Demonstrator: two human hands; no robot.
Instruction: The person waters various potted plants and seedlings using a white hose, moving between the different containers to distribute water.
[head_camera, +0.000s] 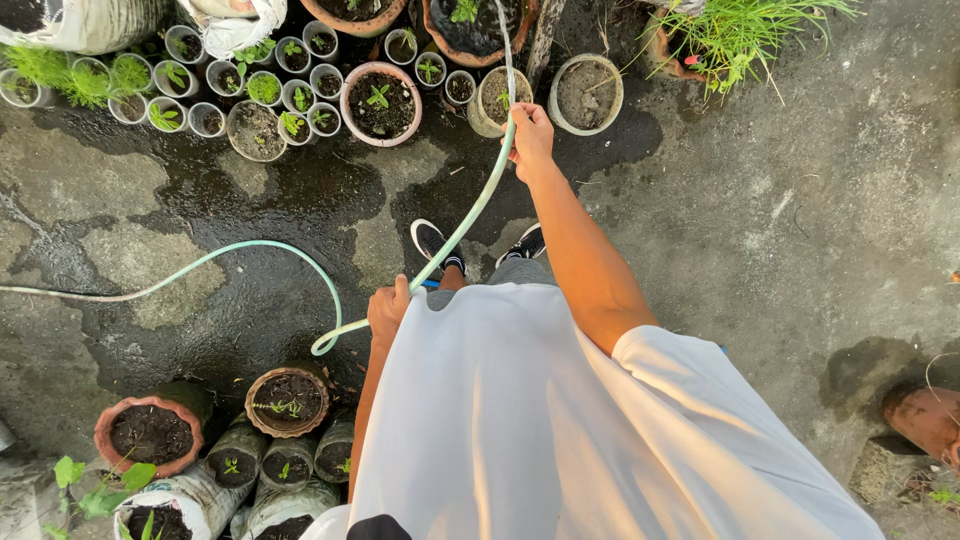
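The hose is pale green and thin. From the left edge it lies on the wet concrete, arcs right, loops back near the person's feet and passes into the left hand. From there its long axis runs diagonally up and right, away from the person, to the right hand, then goes nearly straight on to the far edge, its end pointing at the far pots.

The left hand is closed around the hose near the white shirt, fingers wrapped fully on it. The right hand, at the end of an outstretched arm, is also curled shut on the hose, over the far row.

At far left, a cluster of small cups holds dark soil and green seedlings. Right of them a terracotta pot holds soil and one small plant. Next to the right hand, a pale pot carries a seedling, and a grey pot just right of it holds dry soil with only a bare stem. Further right a pot of grass spills thin blades.

At near left, a red pot holds bare dark soil; a brown pot beside it has soil and a sprig, with the hose loop just beyond its rim. Black shoes stand on the wet patch.
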